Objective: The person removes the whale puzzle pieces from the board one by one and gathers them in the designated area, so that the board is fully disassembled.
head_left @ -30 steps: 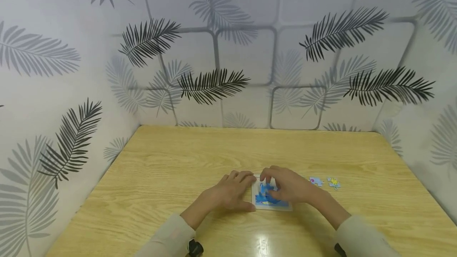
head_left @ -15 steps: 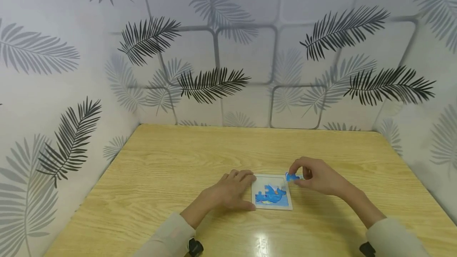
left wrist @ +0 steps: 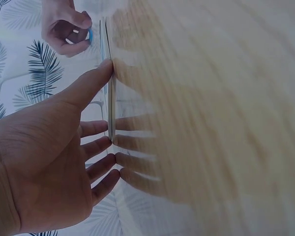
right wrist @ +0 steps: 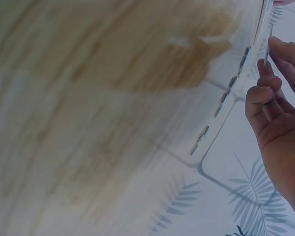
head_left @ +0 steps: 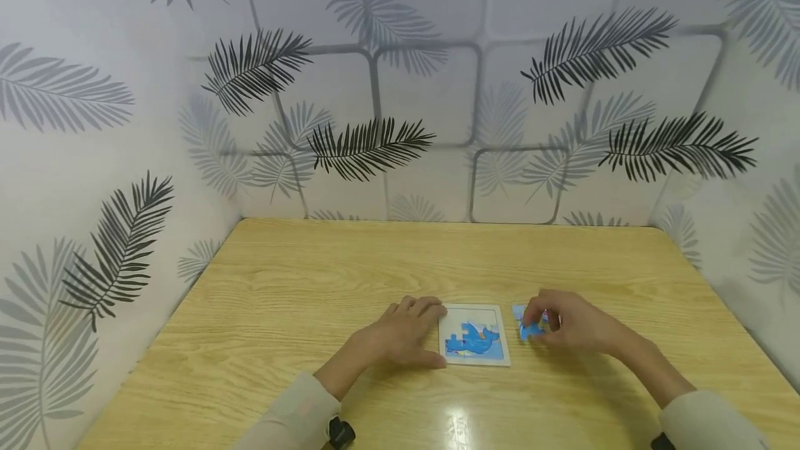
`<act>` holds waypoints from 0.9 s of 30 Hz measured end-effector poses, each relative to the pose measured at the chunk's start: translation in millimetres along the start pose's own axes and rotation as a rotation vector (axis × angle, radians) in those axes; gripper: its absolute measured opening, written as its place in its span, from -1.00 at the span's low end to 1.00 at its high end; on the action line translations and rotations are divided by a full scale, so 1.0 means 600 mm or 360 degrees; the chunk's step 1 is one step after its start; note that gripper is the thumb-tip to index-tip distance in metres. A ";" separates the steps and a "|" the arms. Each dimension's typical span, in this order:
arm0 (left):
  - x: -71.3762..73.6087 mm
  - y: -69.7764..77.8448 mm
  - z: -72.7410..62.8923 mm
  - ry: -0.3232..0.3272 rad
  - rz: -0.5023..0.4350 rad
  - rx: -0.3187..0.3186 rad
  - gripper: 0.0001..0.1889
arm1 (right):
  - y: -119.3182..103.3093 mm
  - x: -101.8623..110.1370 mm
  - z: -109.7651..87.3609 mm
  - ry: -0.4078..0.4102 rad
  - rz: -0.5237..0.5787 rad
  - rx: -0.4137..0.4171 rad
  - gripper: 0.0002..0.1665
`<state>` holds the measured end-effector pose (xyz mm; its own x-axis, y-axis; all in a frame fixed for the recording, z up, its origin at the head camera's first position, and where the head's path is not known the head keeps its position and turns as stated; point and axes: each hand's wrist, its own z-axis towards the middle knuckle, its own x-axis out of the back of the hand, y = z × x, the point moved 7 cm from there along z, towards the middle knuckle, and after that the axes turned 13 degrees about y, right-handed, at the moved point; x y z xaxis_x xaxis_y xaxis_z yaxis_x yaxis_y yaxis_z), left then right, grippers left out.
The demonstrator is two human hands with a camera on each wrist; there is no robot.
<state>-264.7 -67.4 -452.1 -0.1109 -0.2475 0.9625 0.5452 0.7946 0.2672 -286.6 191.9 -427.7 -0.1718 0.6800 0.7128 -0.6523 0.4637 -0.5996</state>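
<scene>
A small square picture puzzle board (head_left: 471, 354) with a white rim lies on the table, its lower part filled with a blue animal picture. My left hand (head_left: 403, 335) rests against the board's left edge, fingertips at the upper corner and thumb (left wrist: 96, 81) at the lower, fingers fairly straight. To the right of the board, my right hand (head_left: 578, 321) pinches a blue puzzle piece (head_left: 531, 330) between thumb and fingers. In the right wrist view that puzzle piece (right wrist: 266, 55) appears edge-on, as a thin sliver. The right hand hides part of the table behind it.
Several loose puzzle pieces (right wrist: 227, 91) lie flat in a row on the tabletop, seen edge-on in the right wrist view. The wood-grain table (head_left: 350, 262) meets leaf-patterned walls (head_left: 431, 103) at its back and sides.
My right hand has moved from over the board to its right side, carrying the blue puzzle piece away from it. The left hand has stayed at the board's left edge.
</scene>
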 end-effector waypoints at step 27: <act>0.000 0.000 0.000 0.0011 0.0000 -0.0008 -0.13 | 0.014 -0.016 -0.005 -0.0117 0.0024 -0.0151 -0.81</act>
<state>-264.6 -67.4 -452.0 -0.1050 -0.2512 0.9622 0.5492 0.7920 0.2667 -288.1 191.3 -440.6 -0.2369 0.6453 0.7262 -0.5770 0.5080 -0.6396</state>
